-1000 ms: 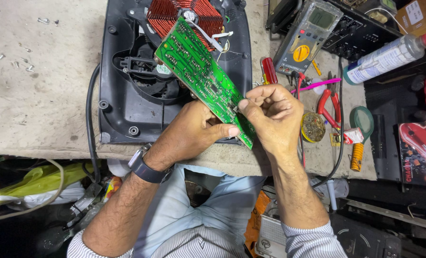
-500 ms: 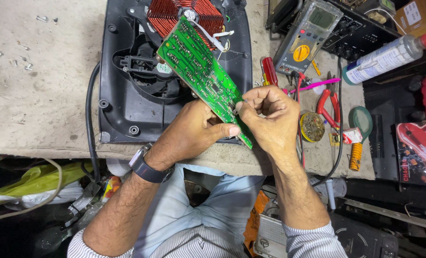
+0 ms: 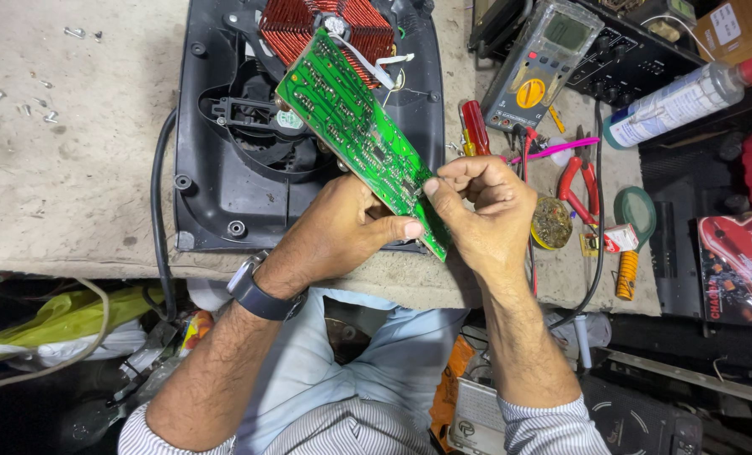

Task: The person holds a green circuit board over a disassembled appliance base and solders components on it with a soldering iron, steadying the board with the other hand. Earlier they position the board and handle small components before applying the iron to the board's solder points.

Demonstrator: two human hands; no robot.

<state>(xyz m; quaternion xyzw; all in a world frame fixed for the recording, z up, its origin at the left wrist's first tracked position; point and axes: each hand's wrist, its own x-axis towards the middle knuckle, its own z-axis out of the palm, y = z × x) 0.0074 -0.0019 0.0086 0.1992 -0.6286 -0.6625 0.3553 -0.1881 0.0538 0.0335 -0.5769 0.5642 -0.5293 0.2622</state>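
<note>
Here, two bare hands hold a green circuit board [image 3: 355, 135] over a grey workbench [image 3: 72, 185]. The left hand [image 3: 342, 232] grips the board near its lower end, with the thumb laid along the edge. The right hand [image 3: 486, 215] pinches that same lower end between its thumb and curled fingers — both hands are closed on the board. The left wrist wears a dark watch [image 3: 254, 291].

The board is long and tilted. Its top end reaches up to a round copper coil [image 3: 308, 25], and thin white wires [image 3: 376, 67] run from the board to that spot. Under the board lies a black plastic case [image 3: 224, 168], opened up, with a fan [image 3: 266, 118] inside it. A black cord [image 3: 158, 211] comes out of the case's left side and hangs off the bench.

Just right of the hands sit some tools — a red screwdriver [image 3: 475, 126], red pliers [image 3: 580, 181], and a grey meter with a yellow dial [image 3: 540, 63]. A small round tin [image 3: 551, 223] sits close to the right hand. Farther right is a roll of green tape [image 3: 637, 211] and a white spray can with a red cap [image 3: 684, 93]. A few small screws [image 3: 34, 97] lie well apart on the bench's left side.
</note>
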